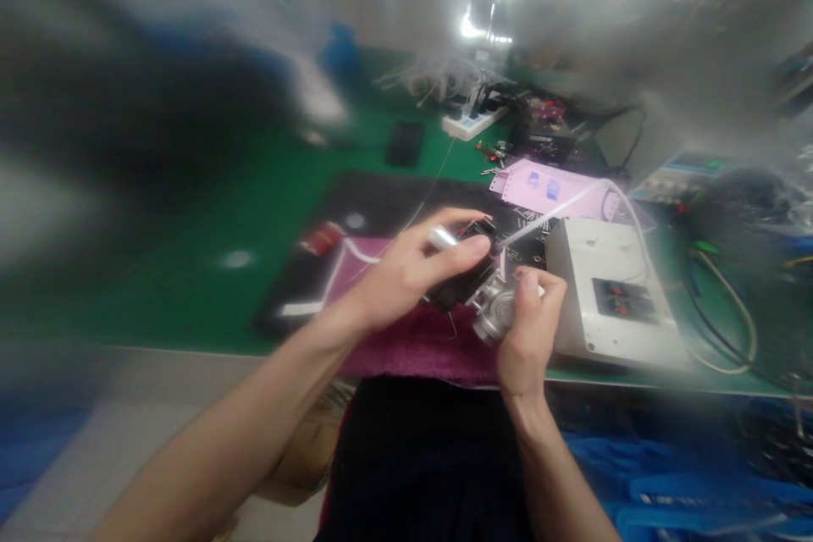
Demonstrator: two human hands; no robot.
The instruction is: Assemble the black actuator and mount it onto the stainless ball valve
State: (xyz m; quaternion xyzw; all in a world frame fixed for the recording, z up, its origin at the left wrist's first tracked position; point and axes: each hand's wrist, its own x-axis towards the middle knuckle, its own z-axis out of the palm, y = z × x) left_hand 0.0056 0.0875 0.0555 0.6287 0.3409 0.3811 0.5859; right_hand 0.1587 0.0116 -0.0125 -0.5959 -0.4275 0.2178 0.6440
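Observation:
Over a dark red cloth (419,347) at the bench's front edge, my left hand (412,267) is wrapped round a black device (461,279), thumb on top. A silvery cylinder sticks out between thumb and fingers. Joined to the device, or touching it, is a round silver metal part (495,309). My right hand (533,313) is closed at that metal part's right side, its thumb and index finger pinched together near a small pale piece. A thin bent wire hangs below the device. A white cable (559,207) arches from near the device towards the right.
A white box (610,292) with a dark panel stands right of my hands. Behind lie pink sheets (546,186), loose small metal pieces (530,224) and a white power strip (467,125). Left are a red roll (322,239) and a dark mat (289,279) on the green bench.

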